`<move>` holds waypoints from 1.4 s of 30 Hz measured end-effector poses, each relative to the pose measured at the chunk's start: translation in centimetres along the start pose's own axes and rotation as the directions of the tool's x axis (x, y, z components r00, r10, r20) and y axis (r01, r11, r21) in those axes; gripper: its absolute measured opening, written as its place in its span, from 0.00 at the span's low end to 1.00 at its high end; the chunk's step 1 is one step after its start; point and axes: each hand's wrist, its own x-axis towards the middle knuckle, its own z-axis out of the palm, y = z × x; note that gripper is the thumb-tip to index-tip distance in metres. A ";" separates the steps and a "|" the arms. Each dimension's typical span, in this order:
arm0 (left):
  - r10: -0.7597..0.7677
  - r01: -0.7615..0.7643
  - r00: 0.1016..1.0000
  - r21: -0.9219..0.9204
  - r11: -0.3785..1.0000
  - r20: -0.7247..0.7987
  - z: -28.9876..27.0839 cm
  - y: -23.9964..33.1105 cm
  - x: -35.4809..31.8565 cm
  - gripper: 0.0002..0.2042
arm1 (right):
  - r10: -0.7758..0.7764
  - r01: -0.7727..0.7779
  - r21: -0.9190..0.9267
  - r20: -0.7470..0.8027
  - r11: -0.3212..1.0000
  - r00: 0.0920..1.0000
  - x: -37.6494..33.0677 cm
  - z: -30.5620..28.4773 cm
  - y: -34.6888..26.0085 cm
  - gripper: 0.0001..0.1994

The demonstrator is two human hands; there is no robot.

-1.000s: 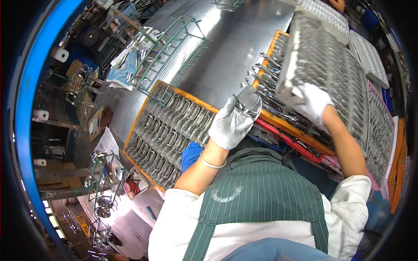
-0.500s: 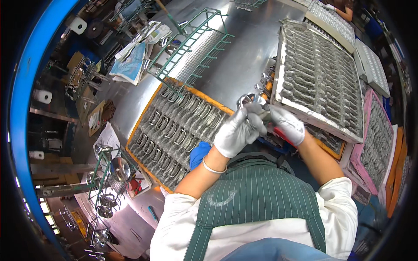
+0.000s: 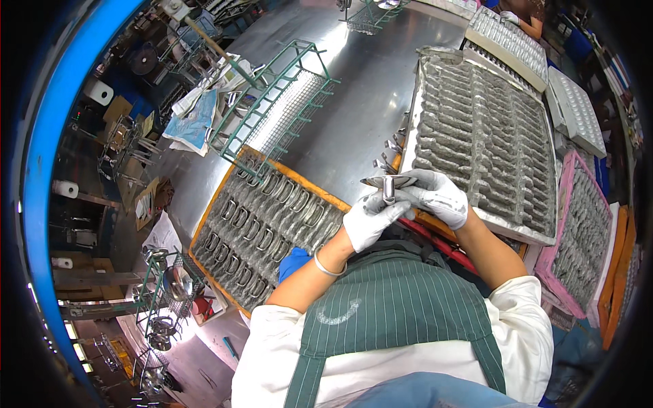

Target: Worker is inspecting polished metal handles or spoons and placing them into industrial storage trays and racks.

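In front of my apron, both gloved hands hold one shiny metal piece [image 3: 389, 188]. It has a thin flared plate and a narrow polished bar. My left hand [image 3: 372, 220] is closed, its thumb along the near side of the piece. Closed too, my right hand [image 3: 439, 198] pinches the right side of the plate. My fingers hide part of its shape. To the left lies an orange-rimmed tray [image 3: 292, 171] lined with grey padding. Rows of loop-shaped metal handles [image 3: 262, 239] sit in it. Close beyond my hands, several small shiny metal pieces [image 3: 385, 165] stand along an edge.
A white-framed tray [image 3: 409, 146] of ridged grey padding sits on the right, beside a pink-framed tray [image 3: 559, 224]. A green wire rack [image 3: 272, 102] stands on the metal table [image 3: 360, 88]. Another rack [image 3: 146, 299] holds shiny bowls. Far right, another person's gloved hand [image 3: 510, 18] shows.
The metal piece has turned in my hands, so the plate now shows edge-on with the bar toward me. My hands have come slightly lower, and the view has shifted.
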 end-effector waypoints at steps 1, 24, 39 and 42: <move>0.004 -0.004 1.000 0.004 1.000 0.002 0.1 -0.1 0.5 0.13 | 0.040 -0.041 -0.020 -0.035 0.999 0.999 -0.1 -0.3 -0.4 0.17; -0.052 0.346 0.906 0.663 0.664 -0.421 1.4 -6.0 5.4 0.33 | -0.604 -0.113 -0.872 -0.418 0.476 0.679 11.9 -33.5 -7.0 0.15; -0.723 0.663 0.645 -0.289 0.691 -0.249 -0.7 -10.0 7.5 0.21 | -0.408 -0.419 -0.886 -0.463 0.198 0.787 18.5 -37.6 -5.6 0.14; -0.665 0.547 0.683 -0.392 0.740 -0.302 -0.6 -11.0 6.8 0.12 | -0.486 -0.336 -0.912 -0.410 0.235 0.772 19.0 -35.9 -5.6 0.14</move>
